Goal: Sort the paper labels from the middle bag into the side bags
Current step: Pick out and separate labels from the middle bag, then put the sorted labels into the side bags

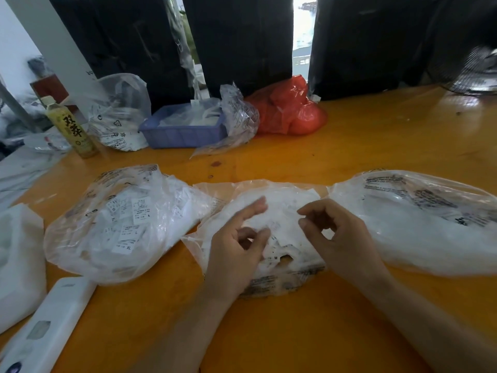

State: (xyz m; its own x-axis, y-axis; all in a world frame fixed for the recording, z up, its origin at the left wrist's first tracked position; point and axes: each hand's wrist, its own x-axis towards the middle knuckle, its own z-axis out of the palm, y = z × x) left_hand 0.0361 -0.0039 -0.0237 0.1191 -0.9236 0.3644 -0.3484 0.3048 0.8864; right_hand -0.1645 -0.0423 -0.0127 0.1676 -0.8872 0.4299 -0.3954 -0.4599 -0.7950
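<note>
Three clear bags in a row on orange table (pixel 349 146). Middle bag (pixel 269 281) holds paper labels (pixel 282 208), mostly overexposed; one reads "M". Left bag (pixel 80 254) labels show "L", "XL". Right bag (pixel 430 238) contents washed out. Left hand (pixel 236 246) and right hand (pixel 333 232) hover over the pile, fingers curled; can't tell if either pinches a label. Bottle (pixel 70 127) reads "双萃".

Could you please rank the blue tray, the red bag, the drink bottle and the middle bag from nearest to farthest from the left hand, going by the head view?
1. The middle bag, directly under the left hand.
2. The blue tray, behind it at the table's far edge.
3. The drink bottle, far left, and the red bag, far right of centre: too close to call.
</note>
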